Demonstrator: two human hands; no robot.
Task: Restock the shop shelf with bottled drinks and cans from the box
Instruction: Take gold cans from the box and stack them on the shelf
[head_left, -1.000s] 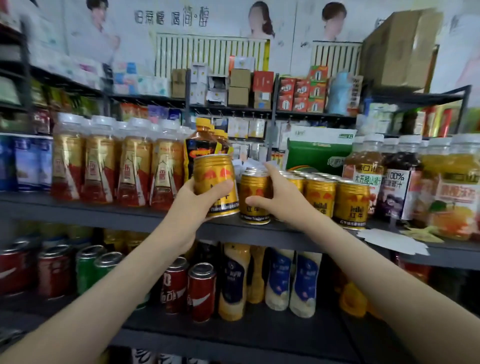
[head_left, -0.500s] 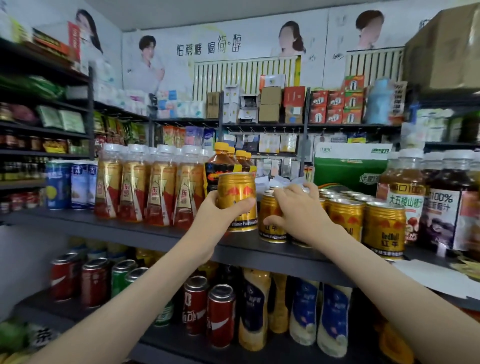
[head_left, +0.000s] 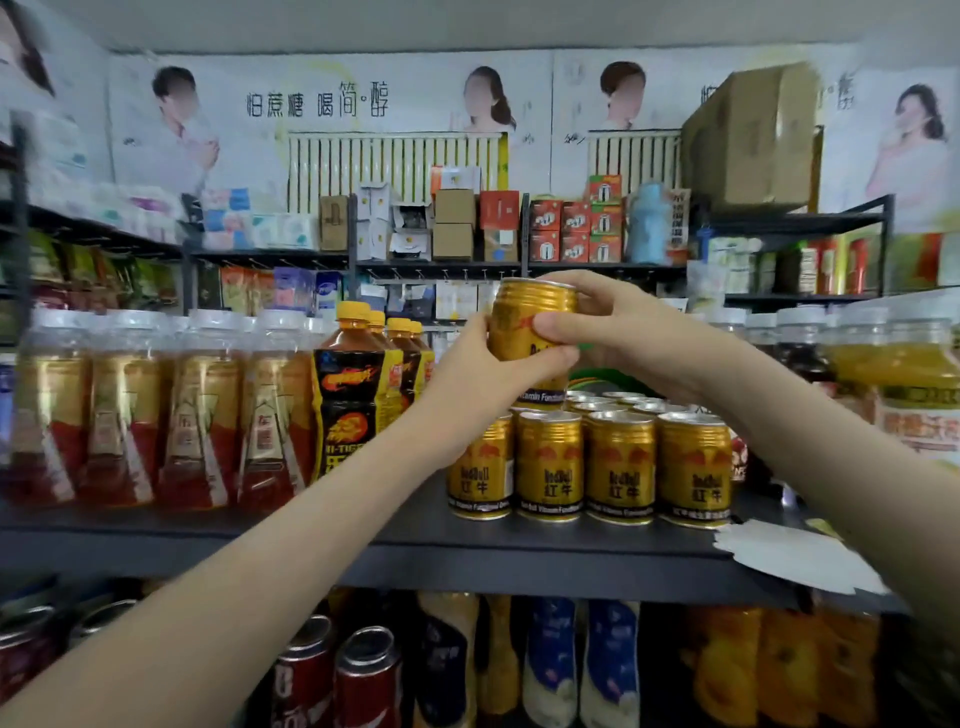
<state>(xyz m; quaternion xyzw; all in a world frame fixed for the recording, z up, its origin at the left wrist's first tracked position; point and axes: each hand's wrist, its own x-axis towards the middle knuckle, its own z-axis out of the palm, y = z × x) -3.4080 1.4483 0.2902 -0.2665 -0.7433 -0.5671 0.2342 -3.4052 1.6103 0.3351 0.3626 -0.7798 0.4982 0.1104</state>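
While both hands (head_left: 545, 358) hide gold can (head_left: 519, 332), label half-covered

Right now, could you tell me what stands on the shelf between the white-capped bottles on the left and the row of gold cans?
In the head view, yellow-capped bottles with black labels stand between the white-capped bottles and the gold cans.

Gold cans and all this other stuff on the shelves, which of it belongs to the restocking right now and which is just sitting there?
In the job:
gold can, held in left hand and right hand
row of gold cans
shelf

Just there:
orange-capped bottles
red cola cans
cardboard box
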